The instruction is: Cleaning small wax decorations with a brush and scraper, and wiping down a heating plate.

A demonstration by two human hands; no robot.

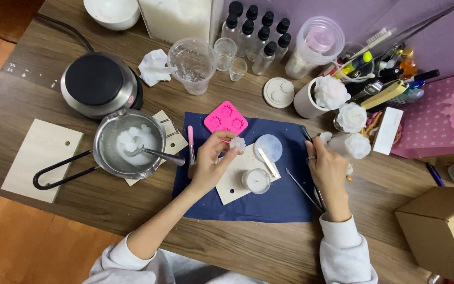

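- A small white wax flower [237, 142] is pinched between the fingertips of the left hand [209, 160], raised just above the near edge of the pink silicone mould [226, 119], so that its shape is not crushed.
- The right hand [328, 167] is closed around a slim dark tool [308, 138] whose tip points to the far side; what else the fingers enclose cannot quite be made out.
- A small glass candle [257, 180] stands on a pale wooden board [235, 181] between the hands, with a round translucent disc [268, 148] and a thin metal blade [267, 162] just beyond it.
- Everything central is laid on a dark blue cloth [269, 202], seemingly to shield the wooden worktop [248, 247] from drips.
- Metal tweezers [303, 190] lie on the cloth just left of the right hand, within easy reach.
- To the left, a steel melting pot [129, 143] holding white wax and a spoon rests on a second board, beside a round hotplate [100, 83].
- Finished white flowers [351, 117] sit at the right, apart from the work.
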